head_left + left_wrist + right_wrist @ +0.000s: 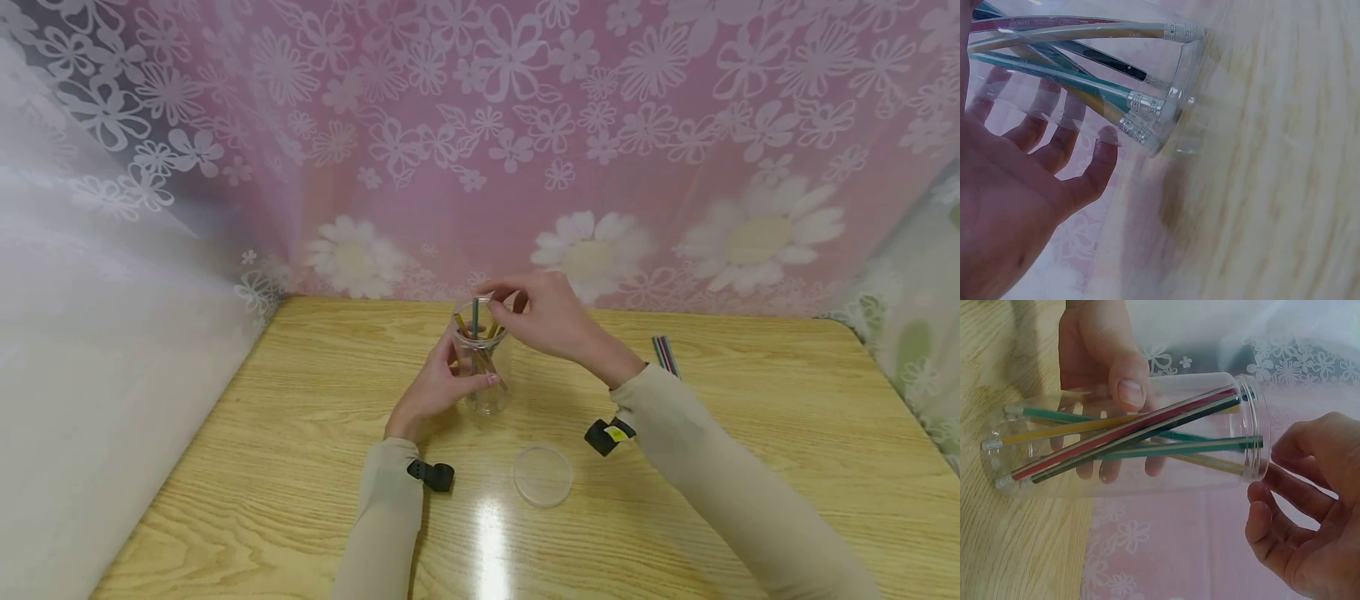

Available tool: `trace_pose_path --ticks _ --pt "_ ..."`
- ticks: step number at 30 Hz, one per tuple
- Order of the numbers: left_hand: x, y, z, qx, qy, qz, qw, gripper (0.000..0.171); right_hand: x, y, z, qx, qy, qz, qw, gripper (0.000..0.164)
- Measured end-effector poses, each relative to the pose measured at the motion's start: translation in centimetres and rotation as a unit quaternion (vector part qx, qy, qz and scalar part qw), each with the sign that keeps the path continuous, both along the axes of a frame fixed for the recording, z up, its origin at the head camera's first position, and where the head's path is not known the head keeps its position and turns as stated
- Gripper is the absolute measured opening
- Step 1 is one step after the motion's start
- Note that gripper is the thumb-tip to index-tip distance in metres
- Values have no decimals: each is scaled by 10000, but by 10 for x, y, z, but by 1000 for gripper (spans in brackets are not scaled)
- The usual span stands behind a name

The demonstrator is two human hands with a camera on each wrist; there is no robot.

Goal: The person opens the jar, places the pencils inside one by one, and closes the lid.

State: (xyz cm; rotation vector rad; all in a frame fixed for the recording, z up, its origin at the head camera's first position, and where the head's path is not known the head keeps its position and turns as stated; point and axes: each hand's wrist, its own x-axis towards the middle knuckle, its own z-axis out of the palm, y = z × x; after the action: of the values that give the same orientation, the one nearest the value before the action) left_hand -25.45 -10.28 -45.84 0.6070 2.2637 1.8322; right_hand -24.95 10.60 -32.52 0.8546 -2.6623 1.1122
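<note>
Jar [1200, 478], clear, one: stood upright on the table, toward its far edge, mouth uncovered. Gripped round its side by the left hand [442, 383], the thumb laid across the near wall and the fingers seen through the wall behind.

Pencils [1125, 434], several, in green, dark green, red and yellow: held inside the jar, leaned and crossed over one another, eraser ends set at the base, opposite ends brought to the mouth; some are seen to rise above the rim in the head view.

Right hand [551, 317]: placed at the jar's mouth, fingers loosely bent, spaced narrowly; nothing is seen to be held between them in the right wrist view.

Lid [542, 476], clear, round, one: laid flat on the table, on the near side of the jar, apart from it.

Pencil bundle [665, 356], dark, green and reddish: laid on the table beyond the right forearm, partly hidden by the sleeve [712, 467].

Table [262, 467], yellowish wood grain: backed by a pink cloth [450, 183], printed with white flowers.
</note>
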Motion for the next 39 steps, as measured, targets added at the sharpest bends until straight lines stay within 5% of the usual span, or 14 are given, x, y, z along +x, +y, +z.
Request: trace_pose_path --ticks 6,16,32,39 --pt "0 1 2 -28 -29 92 9999 88 5 18 -3 -302 284 -213 9989 24" --pt "0 2 3 -54 65 62 9999 83 11 65 -20 -175 -372 -768 9962 28" --pt "2 1 1 -117 -1 132 9998 86 24 138 -57 -323 -58 -1623 9862 29" --pt "3 2 2 -118 -45 148 9998 88 27 164 -78 -196 -266 -2070 9778 32"
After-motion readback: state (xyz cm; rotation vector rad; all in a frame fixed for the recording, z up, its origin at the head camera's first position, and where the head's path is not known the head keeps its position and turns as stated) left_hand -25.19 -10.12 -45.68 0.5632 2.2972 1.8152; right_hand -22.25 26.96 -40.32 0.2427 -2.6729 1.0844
